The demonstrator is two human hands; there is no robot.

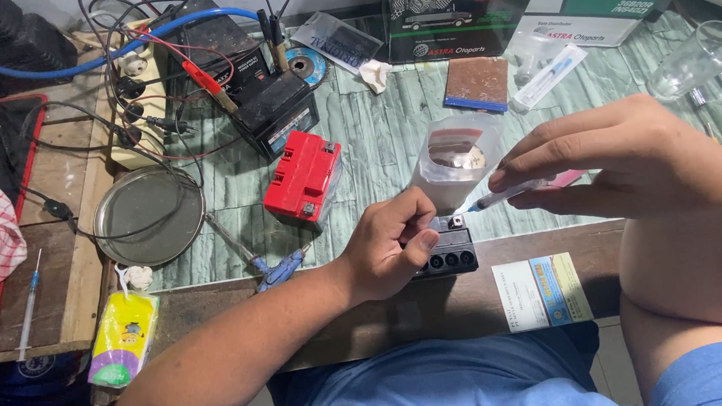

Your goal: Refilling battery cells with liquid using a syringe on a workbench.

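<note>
A small black battery [452, 252] with a row of round filler holes lies at the near edge of the bench. My left hand [390, 244] rests on its left side, thumb on its top. My right hand [611, 157] holds a clear syringe [510, 193] with a pink plunger end, tip pointing left and down just above the battery's top. Right behind the battery stands a translucent plastic cup [454, 161] with some liquid in it.
A red battery [303, 176] and a black battery [276, 106] with clip leads sit to the left, beside a round metal lid [149, 215], a blue-handled screwdriver [267, 266] and a power strip [138, 96]. Boxes [457, 6], a glass [697, 60] and a second syringe [30, 306] lie around.
</note>
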